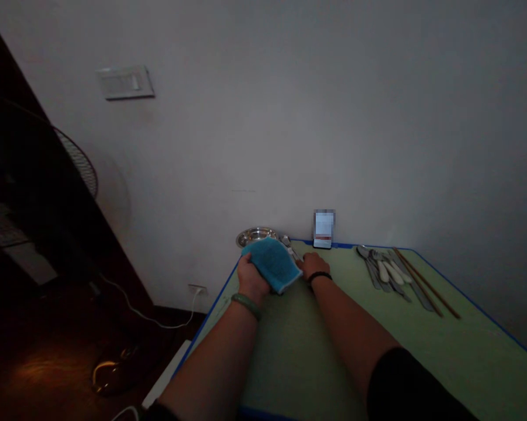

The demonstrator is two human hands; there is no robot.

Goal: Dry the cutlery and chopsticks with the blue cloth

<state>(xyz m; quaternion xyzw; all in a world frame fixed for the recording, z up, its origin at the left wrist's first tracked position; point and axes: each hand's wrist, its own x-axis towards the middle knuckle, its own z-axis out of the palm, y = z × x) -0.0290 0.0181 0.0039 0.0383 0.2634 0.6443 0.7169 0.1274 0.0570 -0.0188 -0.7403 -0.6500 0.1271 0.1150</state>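
A soft blue terry cloth (272, 263) sits bunched in the left hand (251, 279), clasped at its near edge and held just above the far end of the green bench (316, 362). It is light and limp, so its thick middle offers the surest hold. The right hand (316, 266) lies loose and empty just beside it, near a round steel dish (257, 235); a row of metal cutlery (386, 272) lies further right.

Table (465, 333) set against wall (263, 117). Left hand (251, 279) on cloth (272, 263), right hand (314, 266) just beside it, both on the table. Behind them at the far edge: dish (257, 235) at the corner, phone (323, 229) to its right. Spoons (377, 263) and chopsticks (425, 282) lie farther right on the table. Fan (81, 161) stands left of the table.
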